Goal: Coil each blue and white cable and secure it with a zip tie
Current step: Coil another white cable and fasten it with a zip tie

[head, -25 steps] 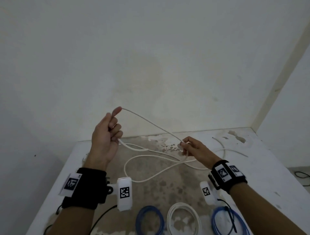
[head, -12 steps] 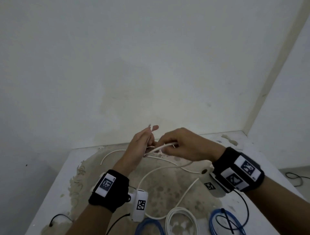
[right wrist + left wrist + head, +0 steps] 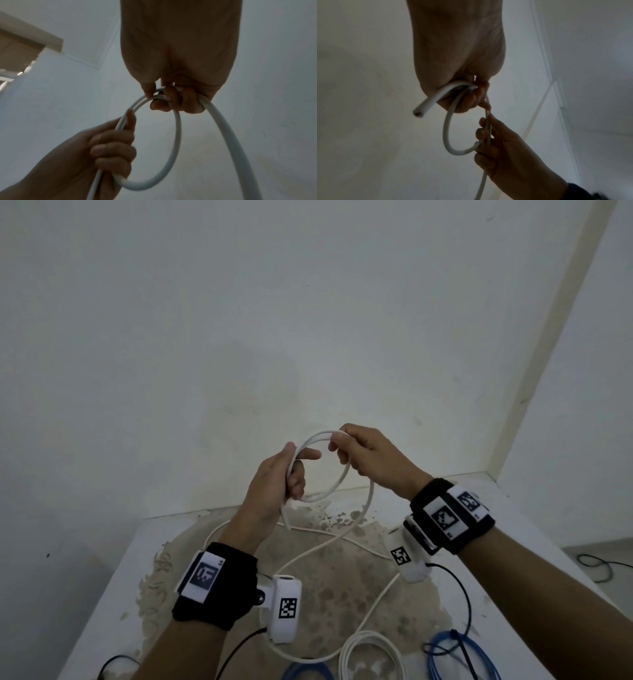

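Observation:
Both hands hold one white cable [image 3: 343, 478] up above the table, bent into a small loop [image 3: 176, 136]. My left hand [image 3: 279, 477] grips the loop's left side, fingers curled round two strands, and the cut cable end [image 3: 419, 113] sticks out below the fist. My right hand [image 3: 364, 455] grips the loop's top right, fingers curled round the strands [image 3: 164, 96]. The rest of the white cable trails down onto the table [image 3: 318, 549]. A coiled white cable [image 3: 371, 655] lies at the near edge between two coiled blue cables [image 3: 308, 671] [image 3: 459, 659].
The white table [image 3: 534, 587] has a worn brown patch in its middle and stands in a corner of white walls. Black wrist-camera leads [image 3: 462, 587] run across the table. A black zip tie [image 3: 462, 648] lies over the right blue coil.
The hands were apart with the cable stretched between them, then came together. Now they hold a formed loop, raised higher above the table.

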`<action>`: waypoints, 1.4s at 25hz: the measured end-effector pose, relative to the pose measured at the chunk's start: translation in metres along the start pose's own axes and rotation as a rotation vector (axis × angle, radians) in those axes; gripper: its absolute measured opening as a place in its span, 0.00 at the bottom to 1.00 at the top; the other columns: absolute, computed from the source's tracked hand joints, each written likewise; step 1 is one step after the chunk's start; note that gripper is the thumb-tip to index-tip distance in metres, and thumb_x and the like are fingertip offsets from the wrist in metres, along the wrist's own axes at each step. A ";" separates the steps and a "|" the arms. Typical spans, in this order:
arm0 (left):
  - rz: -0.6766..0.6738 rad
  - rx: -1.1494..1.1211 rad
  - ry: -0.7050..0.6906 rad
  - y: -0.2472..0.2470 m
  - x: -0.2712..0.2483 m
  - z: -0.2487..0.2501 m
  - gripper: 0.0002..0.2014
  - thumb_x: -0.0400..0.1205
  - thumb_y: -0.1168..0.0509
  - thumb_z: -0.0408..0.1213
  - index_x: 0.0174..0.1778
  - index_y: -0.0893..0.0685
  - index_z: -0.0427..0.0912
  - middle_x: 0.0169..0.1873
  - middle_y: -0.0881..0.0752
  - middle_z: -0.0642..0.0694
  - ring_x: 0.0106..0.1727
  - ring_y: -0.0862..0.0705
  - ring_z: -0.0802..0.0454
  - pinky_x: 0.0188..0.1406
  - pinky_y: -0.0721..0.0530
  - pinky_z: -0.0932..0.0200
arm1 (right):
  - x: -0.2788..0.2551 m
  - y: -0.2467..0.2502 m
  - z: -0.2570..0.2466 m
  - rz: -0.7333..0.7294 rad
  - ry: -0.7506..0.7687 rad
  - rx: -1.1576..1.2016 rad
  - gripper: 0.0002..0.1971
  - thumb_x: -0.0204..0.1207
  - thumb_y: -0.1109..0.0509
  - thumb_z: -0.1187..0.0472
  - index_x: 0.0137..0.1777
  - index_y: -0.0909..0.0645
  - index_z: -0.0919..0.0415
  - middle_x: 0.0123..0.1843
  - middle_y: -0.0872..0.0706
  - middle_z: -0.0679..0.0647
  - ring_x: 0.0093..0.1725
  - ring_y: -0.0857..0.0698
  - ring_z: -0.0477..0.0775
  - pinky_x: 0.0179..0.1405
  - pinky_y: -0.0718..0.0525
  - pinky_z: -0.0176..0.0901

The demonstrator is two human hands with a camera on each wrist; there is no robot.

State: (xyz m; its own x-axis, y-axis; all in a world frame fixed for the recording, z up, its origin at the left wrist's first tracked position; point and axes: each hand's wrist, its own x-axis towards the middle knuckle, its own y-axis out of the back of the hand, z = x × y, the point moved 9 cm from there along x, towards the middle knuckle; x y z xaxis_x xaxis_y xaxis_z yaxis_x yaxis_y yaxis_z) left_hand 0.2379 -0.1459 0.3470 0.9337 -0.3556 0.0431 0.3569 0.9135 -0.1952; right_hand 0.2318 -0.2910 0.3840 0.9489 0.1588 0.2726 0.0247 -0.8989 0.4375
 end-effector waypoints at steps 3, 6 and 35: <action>-0.022 -0.193 -0.017 -0.002 -0.007 0.004 0.19 0.91 0.52 0.46 0.45 0.20 0.40 0.19 0.37 0.54 0.18 0.35 0.58 0.20 0.29 0.66 | 0.014 0.003 -0.001 0.022 -0.038 0.072 0.12 0.86 0.35 0.50 0.52 0.19 0.58 0.40 0.13 0.53 0.27 0.27 0.43 0.29 0.27 0.31; -0.085 -0.606 -0.027 0.000 -0.010 0.025 0.17 0.90 0.52 0.45 0.46 0.22 0.42 0.18 0.36 0.54 0.18 0.46 0.60 0.12 0.41 0.69 | 0.021 -0.003 0.013 -0.002 -0.057 0.136 0.08 0.86 0.34 0.51 0.59 0.19 0.53 0.46 0.14 0.55 0.31 0.26 0.50 0.34 0.21 0.38; -0.436 -0.390 0.273 -0.068 -0.033 -0.002 0.22 0.88 0.49 0.44 0.66 0.18 0.33 0.20 0.30 0.52 0.13 0.41 0.63 0.14 0.46 0.67 | -0.023 0.052 -0.024 -0.024 0.189 -0.228 0.09 0.86 0.34 0.58 0.60 0.13 0.50 0.50 0.11 0.49 0.43 0.16 0.54 0.46 0.17 0.41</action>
State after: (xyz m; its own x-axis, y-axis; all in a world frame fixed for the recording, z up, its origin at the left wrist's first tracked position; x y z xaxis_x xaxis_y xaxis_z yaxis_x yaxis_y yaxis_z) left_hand 0.1829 -0.1965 0.3571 0.6457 -0.7625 -0.0418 0.6168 0.5530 -0.5602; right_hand 0.2033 -0.3315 0.4213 0.8729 0.2717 0.4053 -0.0450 -0.7823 0.6212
